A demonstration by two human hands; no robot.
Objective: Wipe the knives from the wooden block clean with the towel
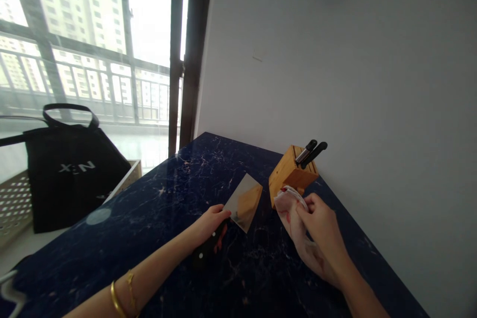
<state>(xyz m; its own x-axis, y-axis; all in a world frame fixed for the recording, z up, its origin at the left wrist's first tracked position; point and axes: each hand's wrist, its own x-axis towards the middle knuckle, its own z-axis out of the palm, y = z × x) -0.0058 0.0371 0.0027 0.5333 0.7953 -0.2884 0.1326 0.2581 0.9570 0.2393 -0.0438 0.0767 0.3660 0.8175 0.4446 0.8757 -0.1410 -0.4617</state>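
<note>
My left hand [211, 226] is closed around the black handle of a cleaver [238, 198]. Its wide, shiny blade points away from me over the dark blue table and mirrors the wooden block. In my right hand [321, 218] a pale cloth with reddish marks [294, 218] is pinched between thumb and fingers, its lower part hanging down along the wrist. Just beyond the cloth stands a wooden knife block [288, 171], partly covered by it. Two black-handled tools [312, 154] stick out of the block's top.
The dark blue marbled table [186, 179] reaches back to a plain grey wall [335, 59] on the right. At the left, a black bag [74, 174] rests on a light perforated basket [15, 203] beside the table edge. Large windows [93, 35] lie behind it.
</note>
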